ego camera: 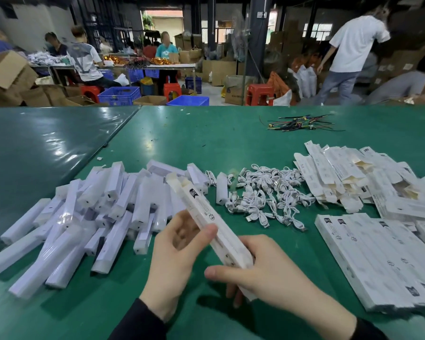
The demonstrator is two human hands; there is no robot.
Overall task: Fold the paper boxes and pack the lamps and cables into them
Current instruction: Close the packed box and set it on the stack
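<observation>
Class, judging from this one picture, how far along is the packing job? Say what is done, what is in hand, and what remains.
Done: a row of closed boxes lies at the right. In hand: the left hand and right hand grip one box whose far flap is open; its contents cannot be seen. Left: a large lamp pile, a heap of cables and many flat boxes await.

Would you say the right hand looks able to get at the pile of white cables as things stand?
Probably not at once: the right hand grips the near end of the paper box, shared with the left hand. Once freed, the way to the cables looks open.
</observation>
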